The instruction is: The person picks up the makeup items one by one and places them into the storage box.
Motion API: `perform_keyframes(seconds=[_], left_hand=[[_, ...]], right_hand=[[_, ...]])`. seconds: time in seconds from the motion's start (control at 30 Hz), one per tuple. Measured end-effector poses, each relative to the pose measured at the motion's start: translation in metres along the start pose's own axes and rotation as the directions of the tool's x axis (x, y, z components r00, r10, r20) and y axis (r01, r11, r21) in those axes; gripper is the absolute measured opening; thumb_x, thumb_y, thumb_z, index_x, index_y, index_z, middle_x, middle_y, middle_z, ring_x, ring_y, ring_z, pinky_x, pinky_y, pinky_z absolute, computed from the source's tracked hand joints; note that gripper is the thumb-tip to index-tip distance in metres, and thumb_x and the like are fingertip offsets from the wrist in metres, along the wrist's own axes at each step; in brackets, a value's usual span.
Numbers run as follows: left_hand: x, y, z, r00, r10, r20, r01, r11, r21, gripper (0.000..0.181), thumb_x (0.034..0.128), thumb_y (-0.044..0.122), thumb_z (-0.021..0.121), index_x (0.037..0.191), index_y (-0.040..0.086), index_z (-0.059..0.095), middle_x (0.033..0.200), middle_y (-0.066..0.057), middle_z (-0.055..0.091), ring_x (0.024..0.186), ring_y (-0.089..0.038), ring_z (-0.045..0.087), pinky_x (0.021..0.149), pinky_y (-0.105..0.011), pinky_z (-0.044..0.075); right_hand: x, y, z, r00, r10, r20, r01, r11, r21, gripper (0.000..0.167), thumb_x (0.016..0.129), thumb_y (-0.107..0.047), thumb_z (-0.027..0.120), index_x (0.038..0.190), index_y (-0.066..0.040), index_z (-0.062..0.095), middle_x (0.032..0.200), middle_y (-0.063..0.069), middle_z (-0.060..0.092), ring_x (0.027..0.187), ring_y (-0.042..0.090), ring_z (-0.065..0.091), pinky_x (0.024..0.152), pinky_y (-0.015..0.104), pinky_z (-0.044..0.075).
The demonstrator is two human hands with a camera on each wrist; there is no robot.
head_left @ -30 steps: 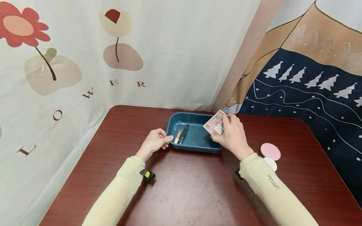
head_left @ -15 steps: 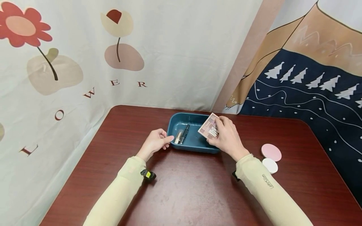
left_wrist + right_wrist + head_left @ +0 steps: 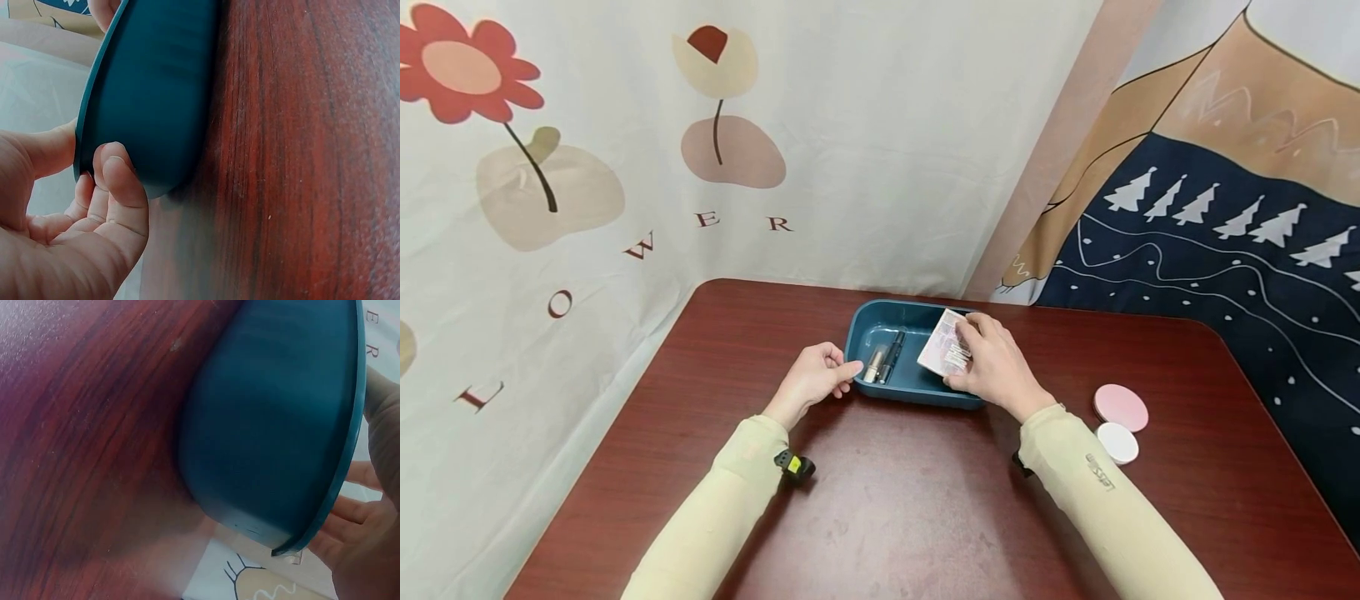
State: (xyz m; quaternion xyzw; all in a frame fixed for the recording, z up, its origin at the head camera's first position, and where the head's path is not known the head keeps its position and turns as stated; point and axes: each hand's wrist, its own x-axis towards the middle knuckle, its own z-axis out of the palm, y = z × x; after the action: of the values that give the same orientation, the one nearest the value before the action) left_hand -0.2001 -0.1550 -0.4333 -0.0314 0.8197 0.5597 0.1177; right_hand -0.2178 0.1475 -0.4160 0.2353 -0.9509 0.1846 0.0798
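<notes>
A teal plastic box [image 3: 917, 399] stands on the table. My left hand [image 3: 812, 379] pinches its left front rim, thumb on the inner side and fingers curled against the outer wall in the left wrist view. My right hand [image 3: 1000, 367] grips an eyeshadow palette [image 3: 937, 346] tilted inside the right half of the box; whether it touches the bottom I cannot tell. In the right wrist view the box wall [image 3: 269, 425] hides the palette. At the left end of the box lie a lipstick with a clear cap [image 3: 873, 365] and a dark pen-like tube [image 3: 891, 358].
To the right of the box, a pink round compact [image 3: 1121, 407] and a smaller white round case [image 3: 1117, 443] lie on the reddish-brown table [image 3: 880, 500]. A printed curtain [image 3: 865, 167] hangs behind the table's far edge.
My right hand has moved left and down, bringing the palette from above the box's right edge into its right half. The left hand has stayed at the rim.
</notes>
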Motion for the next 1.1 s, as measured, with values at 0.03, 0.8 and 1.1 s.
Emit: perform_keyframes(seconds=[0.03, 0.8, 1.1], left_hand=[[0.000, 0.000, 0.000, 1.000, 0.000, 0.000, 0.000, 1.000, 0.002, 0.026, 0.0947, 0.014, 0.076, 0.086, 0.004, 0.053, 0.072, -0.008, 0.067, 0.062, -0.019, 0.064, 0.065, -0.033, 0.060], [-0.001, 0.002, 0.000, 1.000, -0.019, 0.006, 0.019, 1.000, 0.019, 0.027, 0.0957, 0.015, 0.075, 0.086, 0.005, 0.052, 0.072, -0.008, 0.066, 0.063, -0.020, 0.064, 0.067, -0.035, 0.059], [-0.001, 0.004, 0.000, 1.000, -0.022, 0.000, 0.022, 0.998, 0.055, 0.026, 0.0960, 0.017, 0.076, 0.087, 0.005, 0.053, 0.072, -0.008, 0.066, 0.060, -0.016, 0.062, 0.069, -0.038, 0.059]], right_hand=[[0.001, 0.000, 0.000, 1.000, -0.008, 0.008, 0.008, 1.000, -0.010, 0.077, 0.072, -0.032, 0.092, 0.132, 0.002, 0.059, 0.142, 0.026, 0.050, 0.130, 0.042, 0.048, 0.113, 0.056, 0.039], [0.010, 0.003, 0.005, 0.973, -0.035, 0.230, 0.034, 0.999, 0.012, 0.077, 0.080, -0.027, 0.090, 0.143, 0.002, 0.056, 0.145, 0.023, 0.051, 0.130, 0.038, 0.050, 0.110, 0.053, 0.047], [0.015, 0.006, 0.009, 0.959, -0.056, 0.277, 0.055, 0.998, 0.010, 0.070, 0.081, -0.024, 0.090, 0.138, 0.004, 0.059, 0.141, 0.024, 0.054, 0.127, 0.036, 0.053, 0.109, 0.049, 0.048]])
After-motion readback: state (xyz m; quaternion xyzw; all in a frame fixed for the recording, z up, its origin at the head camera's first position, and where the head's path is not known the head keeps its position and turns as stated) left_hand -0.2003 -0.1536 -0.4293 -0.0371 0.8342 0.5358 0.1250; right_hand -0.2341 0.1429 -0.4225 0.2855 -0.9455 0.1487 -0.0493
